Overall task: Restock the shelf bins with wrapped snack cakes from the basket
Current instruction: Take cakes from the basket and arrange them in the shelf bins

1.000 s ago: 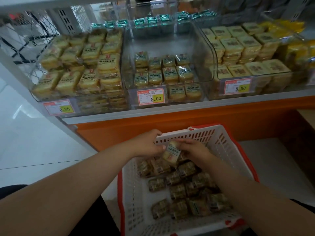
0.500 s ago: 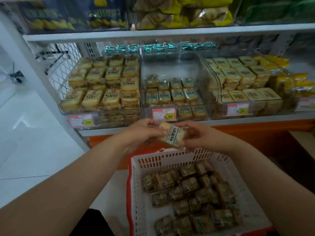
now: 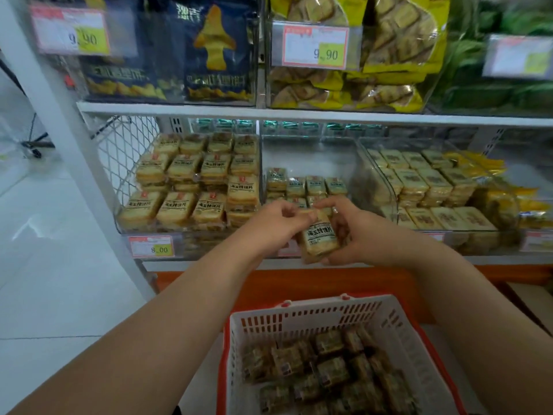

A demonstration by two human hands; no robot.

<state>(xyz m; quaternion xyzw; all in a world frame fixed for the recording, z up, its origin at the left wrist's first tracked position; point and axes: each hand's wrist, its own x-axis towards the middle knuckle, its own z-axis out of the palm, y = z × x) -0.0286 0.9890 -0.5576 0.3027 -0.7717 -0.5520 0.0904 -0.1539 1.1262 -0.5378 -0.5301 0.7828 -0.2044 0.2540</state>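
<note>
Head view, hands: we hold one wrapped snack cake (image 3: 318, 236) in both hands, just in front of the middle bin (image 3: 305, 158).
Left hand (image 3: 276, 221): our grip here is a pinch of thumb and fingers on the cake's upper left corner.
Right hand (image 3: 356, 230): our fingers curl round the cake's right side and under its lower edge, so this grip is full of cake.
Cake position: label side faces us, tilted, raised well above the basket (image 3: 311, 314) and level with the front of the shelf bins.
Middle bin stock: only a low layer of cakes shows at its front; its back is bare. The left bin (image 3: 191, 187) and right bin (image 3: 425, 187) are stacked high.
Basket: white with a red rim, at our knees, with many wrapped cakes in it.
Risk, grip: we judge the left pinch on a wrapper corner could slip or tear the film if we pull against the right hand.
Risk, placing: the cake could catch the bin's clear front lip and drop, or topple the rows behind if we push it in carelessly.
Change from half a second ago: the cake has risen from above the basket rim to the bin front, and our view has tipped upward, showing the top shelf of bagged snacks (image 3: 209, 49).
</note>
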